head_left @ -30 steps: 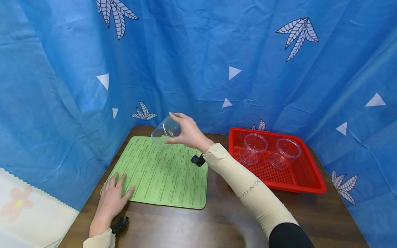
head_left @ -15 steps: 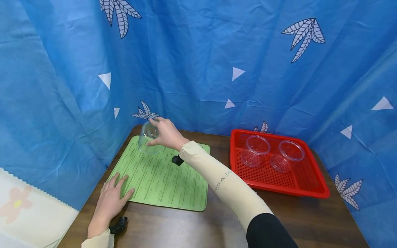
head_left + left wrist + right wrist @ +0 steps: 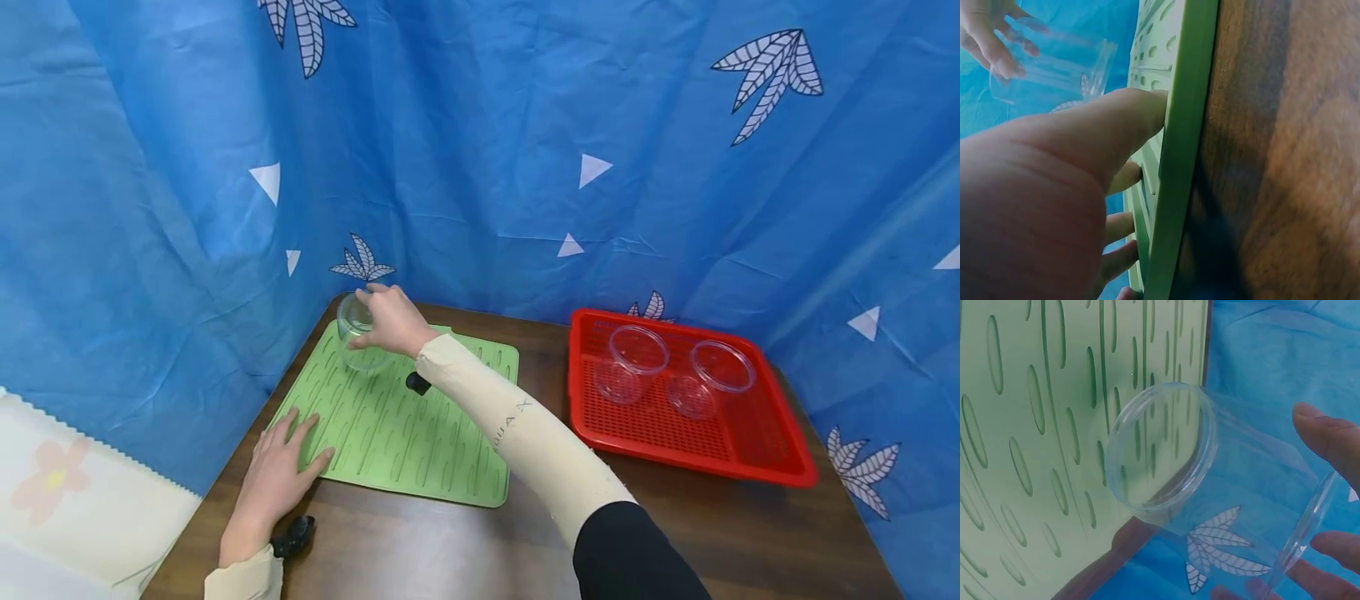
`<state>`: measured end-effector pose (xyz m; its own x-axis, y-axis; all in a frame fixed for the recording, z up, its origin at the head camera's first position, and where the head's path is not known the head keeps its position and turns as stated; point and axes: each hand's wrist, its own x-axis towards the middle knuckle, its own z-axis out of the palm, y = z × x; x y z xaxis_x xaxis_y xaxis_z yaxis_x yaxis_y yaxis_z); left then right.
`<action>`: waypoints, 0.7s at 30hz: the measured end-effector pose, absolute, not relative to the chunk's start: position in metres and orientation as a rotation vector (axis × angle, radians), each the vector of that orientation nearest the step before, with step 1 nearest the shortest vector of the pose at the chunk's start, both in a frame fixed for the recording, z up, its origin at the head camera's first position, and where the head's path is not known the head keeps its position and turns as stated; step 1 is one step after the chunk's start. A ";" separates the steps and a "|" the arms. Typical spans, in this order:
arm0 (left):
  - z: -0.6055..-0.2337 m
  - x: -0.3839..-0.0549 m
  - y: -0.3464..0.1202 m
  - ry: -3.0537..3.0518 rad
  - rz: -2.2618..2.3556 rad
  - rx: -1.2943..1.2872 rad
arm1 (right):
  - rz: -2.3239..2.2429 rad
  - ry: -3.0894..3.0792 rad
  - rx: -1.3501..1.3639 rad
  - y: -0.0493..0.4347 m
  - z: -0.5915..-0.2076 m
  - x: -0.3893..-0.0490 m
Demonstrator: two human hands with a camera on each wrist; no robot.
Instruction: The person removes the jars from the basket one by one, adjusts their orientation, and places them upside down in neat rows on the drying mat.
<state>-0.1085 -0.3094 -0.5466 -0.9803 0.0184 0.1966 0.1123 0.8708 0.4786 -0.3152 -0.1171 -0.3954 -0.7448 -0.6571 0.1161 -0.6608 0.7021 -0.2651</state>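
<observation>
Holding one cup [image 3: 1254, 469], two others [image 3: 632, 365] in one red basket [image 3: 651, 430]

We hold our right arm [image 3: 517, 425] outstretched, right hand [image 3: 393, 322] gripping; our left hand [image 3: 275, 477] rests, fingers [image 3: 303, 428] spread.

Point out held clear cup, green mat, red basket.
Held clear cup [image 3: 1241, 475]: right wrist view, side wall.
Green mat [image 3: 408, 425]: head view, bare surface.
Red basket [image 3: 660, 427]: head view, mesh floor.

Blue curtain [image 3: 465, 125], wooden table [image 3: 420, 550], flowered cloth [image 3: 97, 512]
</observation>
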 end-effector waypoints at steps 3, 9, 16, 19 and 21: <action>-0.546 -0.108 -0.309 -2.867 -0.747 -0.090 | 0.431 -2.902 1.113 -0.124 -0.400 -0.319; -0.539 -0.115 -0.303 -2.877 -0.766 -0.087 | 0.395 -2.916 1.095 -0.133 -0.403 -0.327; -0.538 -0.117 -0.298 -2.894 -0.758 -0.077 | 0.394 -2.958 1.080 -0.141 -0.412 -0.331; -0.540 -0.113 -0.300 -2.894 -0.732 -0.067 | 0.351 -2.963 1.085 -0.146 -0.416 -0.328; -0.541 -0.112 -0.302 -2.891 -0.714 -0.061 | 0.329 -2.964 1.086 -0.150 -0.418 -0.327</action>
